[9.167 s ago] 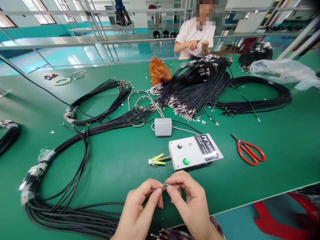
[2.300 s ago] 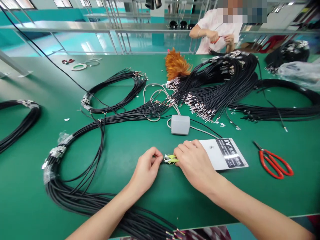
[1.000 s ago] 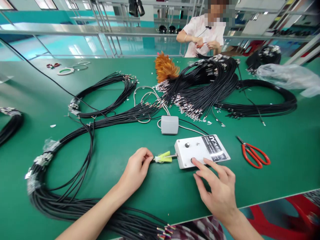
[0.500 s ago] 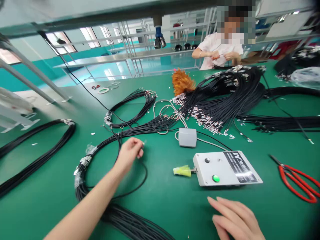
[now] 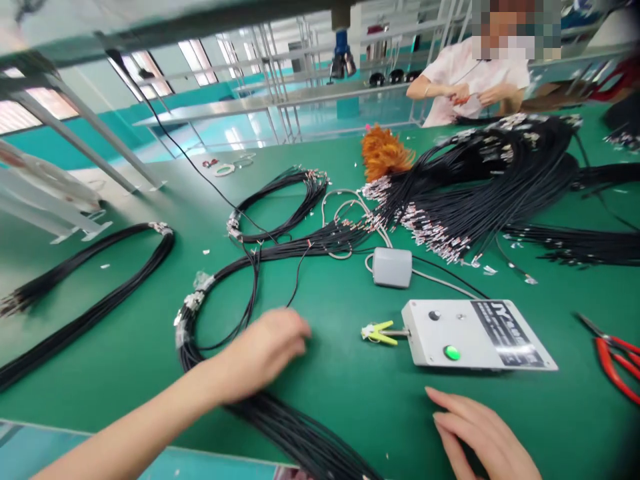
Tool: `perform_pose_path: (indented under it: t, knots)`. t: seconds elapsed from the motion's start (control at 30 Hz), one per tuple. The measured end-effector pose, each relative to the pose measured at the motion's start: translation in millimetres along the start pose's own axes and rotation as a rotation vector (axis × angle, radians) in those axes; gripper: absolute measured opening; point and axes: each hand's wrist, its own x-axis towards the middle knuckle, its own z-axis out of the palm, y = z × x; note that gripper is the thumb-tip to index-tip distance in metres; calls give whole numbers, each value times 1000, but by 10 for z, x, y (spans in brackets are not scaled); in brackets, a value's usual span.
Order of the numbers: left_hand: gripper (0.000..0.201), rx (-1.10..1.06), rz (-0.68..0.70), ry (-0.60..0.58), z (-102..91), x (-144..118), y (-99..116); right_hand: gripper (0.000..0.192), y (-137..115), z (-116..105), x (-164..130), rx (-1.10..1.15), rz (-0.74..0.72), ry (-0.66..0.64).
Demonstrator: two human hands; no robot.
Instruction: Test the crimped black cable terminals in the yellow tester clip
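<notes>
Head view of a green bench (image 5: pixel 115 333). Lower centre: the left hand (image 5: pixel 265 350) lies knuckles-up on the bench, fingers curled loosely under; whether it pinches a wire cannot be told, since the fingertips are hidden. It rests just beside the black cable bundle (image 5: pixel 280 427), which runs from the bottom edge up the left of centre in a loop bound with clear tape (image 5: pixel 193 303). Lower right: the right hand (image 5: pixel 480 440) lies flat on the bench, fingers straight and together, holding nothing — it is near, but apart from, the white tester box (image 5: pixel 475 333).

The box sits right of centre, with a lit green button (image 5: pixel 452 353), a black knob (image 5: pixel 435 315) and a dark label (image 5: pixel 515 327). A yellow-green clip (image 5: pixel 379 332) projects from its left end, between the two hands and touching neither. Just above, a grey pedal (image 5: pixel 393 267) with a pale cord (image 5: pixel 345 207).

Right edge: red scissors (image 5: pixel 617 363), partly cut off. Upper right: a heap of black leads with metal terminals (image 5: pixel 475 193), and an orange duster (image 5: pixel 385 152) — behind them, a person in a white top (image 5: pixel 470 70) working with both hands. Left: two more cable coils (image 5: pixel 80 300) (image 5: pixel 285 203).
</notes>
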Motion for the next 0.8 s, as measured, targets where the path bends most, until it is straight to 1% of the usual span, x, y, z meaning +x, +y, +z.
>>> perform_pose_path:
  t: [0.03,0.07,0.1,0.13,0.2,0.33,0.4,0.47,0.53,0.57,0.63,0.7,0.73,0.8]
  knots:
    - [9,46,63,-317,124,-155,131,13,-25,-18,21,12,30,-13]
    - [8,86,43,-454,207,-288,233,13,-46,-31,37,24,56,-26]
    - [10,99,22,-545,254,-389,299,14,-65,-40,47,36,75,-38]
    - [12,87,-14,-574,273,-456,326,14,-79,-46,52,47,87,-44]
    - [13,-6,-80,-550,268,-498,289,15,-99,-52,53,63,106,-42]
    - [6,-236,-213,-525,243,-395,97,16,-122,-59,55,62,129,-19]
    - [10,-315,-268,-510,245,-355,39,16,-132,-61,57,61,139,-15]
    - [16,-344,-301,-479,242,-357,26,17,-142,-62,54,67,149,-17]
    - [19,-309,-300,-467,228,-395,54,17,-149,-58,48,74,162,-29]
    - [16,-278,-290,-477,218,-421,82,17,-151,-55,45,78,168,-35]
    - [2,-205,-252,-511,193,-470,152,18,-150,-49,39,85,179,-46]
    - [11,-156,-217,-535,160,-499,217,18,-146,-48,36,92,181,-57]
    - [13,-161,-210,-541,136,-505,240,18,-145,-49,36,95,180,-62]
    - [7,-217,-204,-539,71,-506,255,18,-151,-56,42,103,174,-66]
